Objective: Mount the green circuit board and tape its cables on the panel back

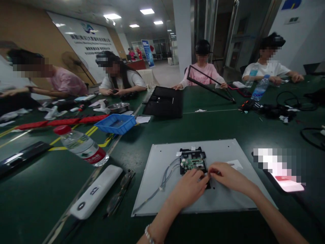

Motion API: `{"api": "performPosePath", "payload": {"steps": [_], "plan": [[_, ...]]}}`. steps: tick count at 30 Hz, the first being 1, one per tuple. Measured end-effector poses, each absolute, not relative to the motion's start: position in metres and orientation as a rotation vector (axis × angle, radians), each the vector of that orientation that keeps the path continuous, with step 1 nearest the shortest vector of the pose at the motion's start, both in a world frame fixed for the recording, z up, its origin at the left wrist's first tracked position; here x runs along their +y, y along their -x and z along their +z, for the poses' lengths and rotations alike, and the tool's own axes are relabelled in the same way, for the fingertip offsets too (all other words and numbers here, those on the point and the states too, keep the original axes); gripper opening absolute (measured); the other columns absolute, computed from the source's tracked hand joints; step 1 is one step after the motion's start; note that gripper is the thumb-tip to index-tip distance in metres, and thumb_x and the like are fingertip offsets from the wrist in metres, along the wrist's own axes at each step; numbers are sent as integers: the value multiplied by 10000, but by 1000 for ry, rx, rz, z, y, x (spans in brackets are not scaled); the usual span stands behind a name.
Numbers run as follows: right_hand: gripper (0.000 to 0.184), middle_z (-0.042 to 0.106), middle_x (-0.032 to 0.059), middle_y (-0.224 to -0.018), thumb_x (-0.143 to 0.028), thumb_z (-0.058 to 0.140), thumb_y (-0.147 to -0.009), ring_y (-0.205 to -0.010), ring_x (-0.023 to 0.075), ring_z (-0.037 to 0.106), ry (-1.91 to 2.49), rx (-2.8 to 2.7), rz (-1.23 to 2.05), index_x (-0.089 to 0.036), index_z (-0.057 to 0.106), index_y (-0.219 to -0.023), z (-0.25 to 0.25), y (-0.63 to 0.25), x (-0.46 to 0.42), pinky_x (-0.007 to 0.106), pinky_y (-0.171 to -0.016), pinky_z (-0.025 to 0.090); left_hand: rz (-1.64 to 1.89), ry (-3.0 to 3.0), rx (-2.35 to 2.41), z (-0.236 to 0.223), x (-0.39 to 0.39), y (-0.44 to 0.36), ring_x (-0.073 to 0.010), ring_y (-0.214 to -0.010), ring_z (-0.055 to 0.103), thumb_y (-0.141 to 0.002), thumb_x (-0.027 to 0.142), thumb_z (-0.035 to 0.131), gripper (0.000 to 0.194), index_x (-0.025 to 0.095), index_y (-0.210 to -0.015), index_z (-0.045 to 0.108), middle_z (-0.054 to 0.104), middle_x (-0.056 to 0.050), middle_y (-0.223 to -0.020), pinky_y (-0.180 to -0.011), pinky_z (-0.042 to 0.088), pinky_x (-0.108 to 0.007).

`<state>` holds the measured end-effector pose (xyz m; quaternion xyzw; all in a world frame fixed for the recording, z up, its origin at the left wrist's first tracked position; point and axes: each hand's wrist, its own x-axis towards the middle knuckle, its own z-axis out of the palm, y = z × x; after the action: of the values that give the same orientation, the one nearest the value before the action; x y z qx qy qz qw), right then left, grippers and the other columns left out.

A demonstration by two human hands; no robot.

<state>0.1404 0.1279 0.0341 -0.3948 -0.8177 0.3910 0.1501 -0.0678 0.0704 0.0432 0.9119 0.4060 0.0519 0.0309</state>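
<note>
On the pale flat panel (228, 200), the green circuit board (189, 164), long axis left-right, lies just beyond the left hand (190, 185), the nearer one, and far-left of the right hand (227, 174); both grips curled nearly closed, contents hidden, cannot tell.

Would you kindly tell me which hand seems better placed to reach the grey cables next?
Probably the left hand: the grey cables lie on its side of the green circuit board, whereas the right hand is farther away and would likely cross the left.
</note>
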Motion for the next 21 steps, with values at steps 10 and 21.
{"api": "performPosePath", "payload": {"steps": [10,21], "plan": [[242,628,54,-967,-98,488,-751,-807,187,600,1189,-2279,1101,-216,634,-904,16,-143,136,320,-740,471,100,-2835,1327,41,64,58,-226,-988,509,-898,212,497,323,218,-1221,488,542,-75,-1079,-852,452,-364],[176,623,54,-970,-238,592,-770,-782,165,619,1115,-2319,1179,-185,670,-918,25,-153,135,289,-698,489,126,-2943,1401,31,61,48,-225,-958,505,-921,171,411,307,217,-1213,498,530,-86,-1086,-830,441,-369]]}}
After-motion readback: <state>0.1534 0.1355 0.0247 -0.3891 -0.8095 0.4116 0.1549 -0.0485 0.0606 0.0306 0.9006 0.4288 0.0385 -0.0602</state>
